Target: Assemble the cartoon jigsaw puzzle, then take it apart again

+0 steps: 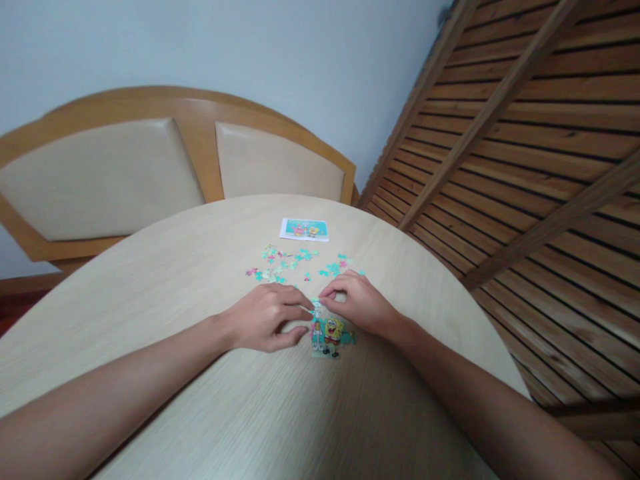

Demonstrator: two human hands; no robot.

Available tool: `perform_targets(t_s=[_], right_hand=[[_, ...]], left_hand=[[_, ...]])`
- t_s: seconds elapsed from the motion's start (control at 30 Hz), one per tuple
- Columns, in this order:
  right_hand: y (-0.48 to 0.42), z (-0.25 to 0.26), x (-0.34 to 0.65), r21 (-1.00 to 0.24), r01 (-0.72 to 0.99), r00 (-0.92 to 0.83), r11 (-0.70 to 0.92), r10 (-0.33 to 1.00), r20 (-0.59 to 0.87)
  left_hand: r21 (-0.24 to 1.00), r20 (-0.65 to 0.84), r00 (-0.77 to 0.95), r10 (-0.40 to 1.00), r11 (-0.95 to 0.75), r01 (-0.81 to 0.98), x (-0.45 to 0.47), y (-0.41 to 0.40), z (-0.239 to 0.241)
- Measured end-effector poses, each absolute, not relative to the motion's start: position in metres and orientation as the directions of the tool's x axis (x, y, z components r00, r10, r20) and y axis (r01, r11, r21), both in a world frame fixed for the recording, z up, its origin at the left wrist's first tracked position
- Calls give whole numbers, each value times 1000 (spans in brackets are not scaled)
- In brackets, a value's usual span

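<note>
A partly joined jigsaw puzzle (333, 333) lies flat on the table, with a yellow square cartoon figure and a tall pale figure on it. My left hand (273, 317) rests at its left side, fingers stretched and apart, fingertips touching the upper left edge. At the puzzle's top edge, my right hand (357, 300) has thumb and index finger pinched on a small puzzle piece, mostly covered by the fingertips. Loose puzzle pieces (273, 274) are scattered beyond my left hand. A smaller group of turquoise pieces (330, 269) lies just beyond my right hand.
Behind the loose pieces lies a reference picture card (305, 229) with a pink and a yellow figure. The round wooden table (200, 247) has a curved far edge. A padded bench back (195, 107) stands behind it, and a slatted wooden screen (500, 167) is on the right.
</note>
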State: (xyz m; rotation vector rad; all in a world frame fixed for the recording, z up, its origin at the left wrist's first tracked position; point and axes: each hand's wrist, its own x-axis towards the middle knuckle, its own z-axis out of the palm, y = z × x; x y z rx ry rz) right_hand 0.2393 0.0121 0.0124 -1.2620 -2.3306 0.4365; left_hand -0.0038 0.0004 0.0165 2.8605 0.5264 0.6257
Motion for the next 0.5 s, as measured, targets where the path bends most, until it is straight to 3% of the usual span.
perform_targets(t_s=[0.23, 0.5], right_hand=[[16, 16, 243, -437, 658, -542, 614, 788, 291], [43, 12, 282, -410, 796, -265, 445, 865, 425]], left_hand=[[231, 357, 851, 385, -919, 320, -5, 0, 15], [224, 372, 836, 405, -912, 342, -4, 2, 14]])
